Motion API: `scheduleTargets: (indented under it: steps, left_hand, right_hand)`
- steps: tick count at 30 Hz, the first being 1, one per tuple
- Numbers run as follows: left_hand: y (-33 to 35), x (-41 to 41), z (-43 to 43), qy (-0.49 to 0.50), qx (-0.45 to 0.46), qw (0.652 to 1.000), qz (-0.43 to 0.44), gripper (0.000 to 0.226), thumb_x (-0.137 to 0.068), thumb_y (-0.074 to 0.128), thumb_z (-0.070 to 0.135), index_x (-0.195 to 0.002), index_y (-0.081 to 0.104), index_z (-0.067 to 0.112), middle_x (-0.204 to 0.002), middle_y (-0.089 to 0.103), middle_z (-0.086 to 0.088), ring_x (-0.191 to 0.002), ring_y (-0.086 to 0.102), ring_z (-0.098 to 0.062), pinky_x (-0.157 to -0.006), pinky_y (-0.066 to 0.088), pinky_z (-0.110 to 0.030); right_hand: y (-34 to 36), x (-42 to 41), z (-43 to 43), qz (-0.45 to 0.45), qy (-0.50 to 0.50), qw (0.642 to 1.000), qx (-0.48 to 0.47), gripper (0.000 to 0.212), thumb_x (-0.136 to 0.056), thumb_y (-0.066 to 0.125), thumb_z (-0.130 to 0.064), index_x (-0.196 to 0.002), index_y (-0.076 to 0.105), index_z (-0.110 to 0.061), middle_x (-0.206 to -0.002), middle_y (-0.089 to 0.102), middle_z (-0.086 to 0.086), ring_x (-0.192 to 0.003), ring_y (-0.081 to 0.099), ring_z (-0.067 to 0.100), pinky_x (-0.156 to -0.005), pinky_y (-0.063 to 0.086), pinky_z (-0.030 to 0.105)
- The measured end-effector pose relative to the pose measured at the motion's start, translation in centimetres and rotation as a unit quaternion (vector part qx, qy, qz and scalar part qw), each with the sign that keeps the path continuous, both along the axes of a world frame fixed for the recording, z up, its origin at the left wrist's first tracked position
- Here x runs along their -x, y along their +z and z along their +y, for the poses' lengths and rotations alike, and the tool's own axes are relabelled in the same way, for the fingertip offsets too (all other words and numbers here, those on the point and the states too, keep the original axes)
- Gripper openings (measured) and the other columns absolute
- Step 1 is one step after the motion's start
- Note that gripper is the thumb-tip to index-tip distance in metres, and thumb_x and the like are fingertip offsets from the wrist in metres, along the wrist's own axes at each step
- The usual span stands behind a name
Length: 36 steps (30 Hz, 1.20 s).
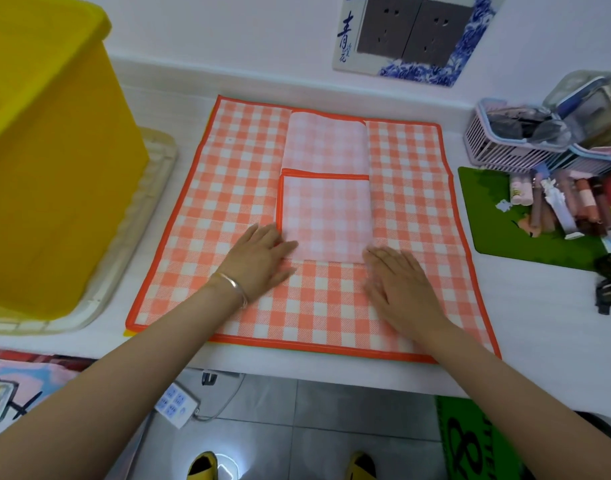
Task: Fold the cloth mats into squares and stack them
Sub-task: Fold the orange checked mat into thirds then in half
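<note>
Both hands lie flat and spread, fingers straight, gripping nothing. The left hand [259,261], a bracelet [233,282] on its wrist, has its fingertips on the near-left corner of the nearer folded mat [326,216]. The right hand [401,285] rests palm-down just off that square's near-right corner, on the checked cloth below. Flanking the square this way looks like pressing its creases flat and squaring it up, or bracing it before it is lifted. Which one is meant cannot be told. This square shows an orange binding along its far and left sides and butts against the farther folded mat [326,143], so the two sit in a row, not yet stacked. Both rest in the middle of the spread mat [228,188], an orange-checked cloth lying open on the white table [539,323], probably serving as a work surface until its own turn to be folded. Slivers of yellow and green at its near edge hint at more mats underneath. To the left a yellow bin [54,168] stands on a cream tray [151,209]. To the right a basket [498,157] and a green pad [498,233] of small bottles sit well clear of the folding space.
</note>
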<state>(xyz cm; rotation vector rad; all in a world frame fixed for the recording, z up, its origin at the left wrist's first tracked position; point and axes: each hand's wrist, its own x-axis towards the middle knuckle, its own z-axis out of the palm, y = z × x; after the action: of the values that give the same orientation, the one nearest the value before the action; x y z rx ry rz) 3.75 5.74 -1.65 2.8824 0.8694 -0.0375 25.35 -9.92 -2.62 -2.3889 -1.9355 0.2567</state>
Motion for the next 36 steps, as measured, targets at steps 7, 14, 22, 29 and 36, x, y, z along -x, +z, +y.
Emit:
scheduleTargets:
  steps: [7,14,22,29,36]
  left_hand:
    - [0.1,-2.4,1.1,-0.058,-0.096,0.985,0.131,0.049,-0.103,0.024,0.025,-0.149,0.010,0.017,-0.155,0.018,-0.005,-0.132,0.031,-0.029,-0.095,0.042,-0.033]
    - [0.0,-0.1,0.7,-0.155,-0.142,0.977,-0.032,0.035,-0.086,0.063,0.017,-0.121,0.061,0.009,-0.118,0.066,-0.007,-0.102,0.064,-0.031,-0.077,0.055,-0.037]
    - [-1.7,2.7,-0.5,-0.245,-0.122,0.961,-0.036,0.097,-0.049,0.058,-0.017,-0.136,0.035,0.018,-0.132,0.056,-0.008,-0.116,0.056,-0.036,-0.088,0.050,-0.043]
    - [-3.2,4.0,-1.4,-0.301,-0.104,0.947,-0.042,0.096,-0.065,0.029,-0.013,-0.149,0.008,0.027,-0.143,0.040,-0.001,-0.127,0.045,-0.036,-0.097,0.041,-0.037]
    - [-3.1,3.4,0.5,-0.157,0.006,0.986,-0.055,0.101,-0.068,0.060,-0.006,-0.149,0.007,0.021,-0.152,0.023,-0.009,-0.140,0.016,-0.023,-0.114,0.016,-0.046]
  right_hand:
    - [0.1,-0.5,1.9,-0.027,0.026,0.997,-0.074,0.046,-0.099,0.043,-0.035,-0.141,0.040,-0.016,-0.127,0.051,0.003,-0.124,0.044,0.023,-0.112,0.025,0.036]
    - [0.6,-1.6,2.2,-0.124,0.163,0.965,-0.162,0.039,-0.065,0.084,-0.004,-0.102,0.071,-0.001,-0.096,0.072,0.015,-0.086,0.071,0.030,-0.079,0.053,0.037]
    - [0.0,-1.1,-4.6,-0.080,0.330,0.914,-0.223,0.029,-0.098,0.046,-0.024,-0.115,0.063,-0.008,-0.108,0.070,0.009,-0.099,0.068,0.024,-0.088,0.052,0.037]
    - [-1.4,-2.7,-0.8,-0.068,0.255,0.964,-0.046,0.068,-0.090,0.037,-0.052,-0.149,0.018,-0.025,-0.157,0.017,0.004,-0.145,0.013,0.025,-0.115,0.013,0.044]
    - [-2.3,-2.9,0.0,-0.005,0.221,0.973,-0.065,0.057,-0.093,0.036,-0.044,-0.147,0.025,-0.029,-0.153,0.022,-0.005,-0.140,0.020,0.015,-0.108,0.019,0.040]
